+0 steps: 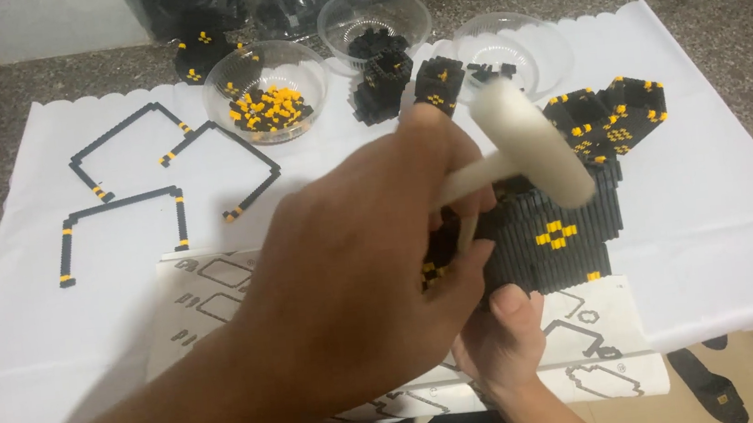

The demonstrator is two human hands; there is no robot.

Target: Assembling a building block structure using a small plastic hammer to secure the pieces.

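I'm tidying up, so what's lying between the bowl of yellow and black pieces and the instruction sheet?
In the head view, a thin black brick frame with yellow tips lies on the white paper between the bowl and the sheet.

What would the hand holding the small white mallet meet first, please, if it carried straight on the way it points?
Probably the black and yellow brick model just under the white mallet; depth is unclear.

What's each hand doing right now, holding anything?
Left hand: closed around the handle of the small white mallet.
Right hand: gripping the black-and-yellow brick model from below, thumb up on its front.
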